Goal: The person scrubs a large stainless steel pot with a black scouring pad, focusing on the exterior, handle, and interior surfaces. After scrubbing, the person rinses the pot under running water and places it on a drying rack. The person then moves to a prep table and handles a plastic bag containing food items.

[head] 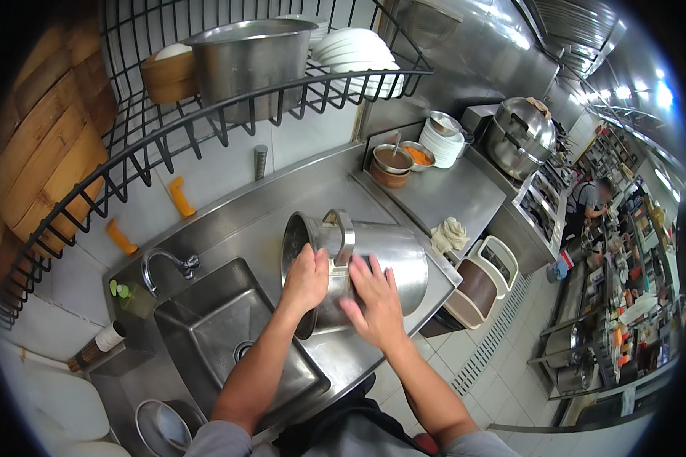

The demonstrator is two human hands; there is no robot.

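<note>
A large stainless steel stockpot (386, 243) lies on its side on the steel counter beside the sink, its mouth toward the left. My left hand (307, 280) grips the pot's rim, thumb on the outside and fingers reaching toward the opening. Against the pot's side wall rests my right hand (374, 303), fingers apart and slightly blurred. Its palm side is hidden from me. Between both hands, on the upper side, stands the pot's loop handle (346, 234). Most of the pot's inside is out of sight.
Left of the pot is a steel sink (234, 320) with a curved faucet (160, 260). Overhead hangs a black wire rack (251, 97). A cloth (449, 235) lies at the counter's right edge, above a waste bin (474, 291). Another person (589, 200) stands farther back.
</note>
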